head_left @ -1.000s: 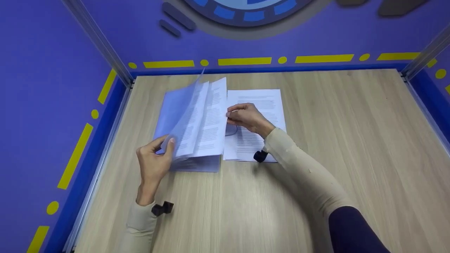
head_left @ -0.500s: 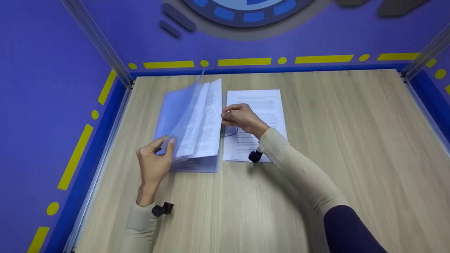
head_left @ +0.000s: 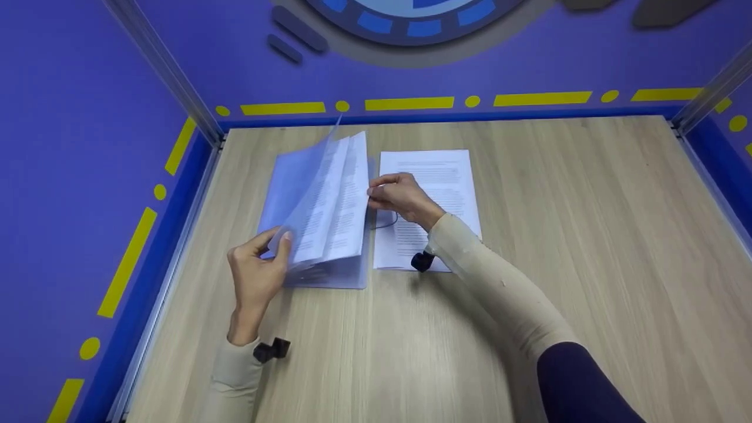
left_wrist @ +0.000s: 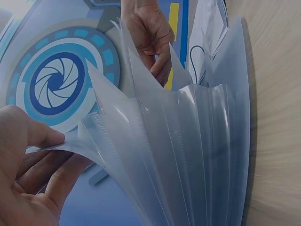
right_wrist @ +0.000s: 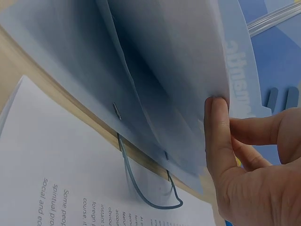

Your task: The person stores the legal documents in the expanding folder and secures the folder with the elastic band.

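A translucent expanding file folder (head_left: 294, 182) with accordion pleats (left_wrist: 178, 155) stands fanned open on the left of the table. Its front flap edge is pinched between the thumb and fingers of my left hand (head_left: 258, 270). Between thumb and fingers, my right hand (head_left: 405, 197) pinches the right edge of printed paper sheets (head_left: 351, 200), which sit partly inside a pocket. An elastic cord loop (right_wrist: 155, 205) hangs from the folder's back panel. To the right lies a stack of printed pages (head_left: 435, 161), partly covered by my right hand and forearm.
The wooden table (head_left: 587, 235) extends to the right and in front of the papers. A blue wall panel (head_left: 411, 76) with yellow marks rises behind, and another blue panel (head_left: 70, 176) borders the left side. Small black wrist cameras hang below both wrists.
My right hand has moved slightly left, and the sheets it pinches have slid left, further into the folder. The left hand has stayed in place on the flap.
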`<state>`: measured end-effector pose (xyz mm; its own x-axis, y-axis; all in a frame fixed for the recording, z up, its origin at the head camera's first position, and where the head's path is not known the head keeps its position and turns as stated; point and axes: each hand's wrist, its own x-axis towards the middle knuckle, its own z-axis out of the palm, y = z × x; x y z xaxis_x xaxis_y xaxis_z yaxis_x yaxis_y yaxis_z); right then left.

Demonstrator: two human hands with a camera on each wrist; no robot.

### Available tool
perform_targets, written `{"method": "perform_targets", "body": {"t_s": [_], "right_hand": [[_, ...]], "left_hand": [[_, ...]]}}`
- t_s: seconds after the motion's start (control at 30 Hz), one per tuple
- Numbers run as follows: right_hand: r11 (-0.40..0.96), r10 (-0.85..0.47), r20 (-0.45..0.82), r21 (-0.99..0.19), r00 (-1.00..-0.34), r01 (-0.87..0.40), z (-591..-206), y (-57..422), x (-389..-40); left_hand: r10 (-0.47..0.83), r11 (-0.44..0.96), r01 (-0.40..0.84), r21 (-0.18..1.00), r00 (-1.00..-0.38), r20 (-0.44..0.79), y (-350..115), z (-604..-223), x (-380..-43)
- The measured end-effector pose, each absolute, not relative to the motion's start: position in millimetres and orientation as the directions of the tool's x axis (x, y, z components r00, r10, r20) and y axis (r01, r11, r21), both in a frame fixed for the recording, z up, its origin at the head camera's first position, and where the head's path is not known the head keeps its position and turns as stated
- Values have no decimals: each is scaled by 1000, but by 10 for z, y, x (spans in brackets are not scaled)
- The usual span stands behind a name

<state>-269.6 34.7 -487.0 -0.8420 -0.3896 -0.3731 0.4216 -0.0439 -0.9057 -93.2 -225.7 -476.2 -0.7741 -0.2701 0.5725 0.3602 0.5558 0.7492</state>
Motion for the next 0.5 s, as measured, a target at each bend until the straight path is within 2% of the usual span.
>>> {"method": "perform_targets", "body": {"t_s": [0.5], "right_hand": [[-57,-356,-377,-905,-855,423,-4873,248,-2688]], "left_hand": [[-273,577,369,729,-754,597,-2254,-4760,-940]]}}
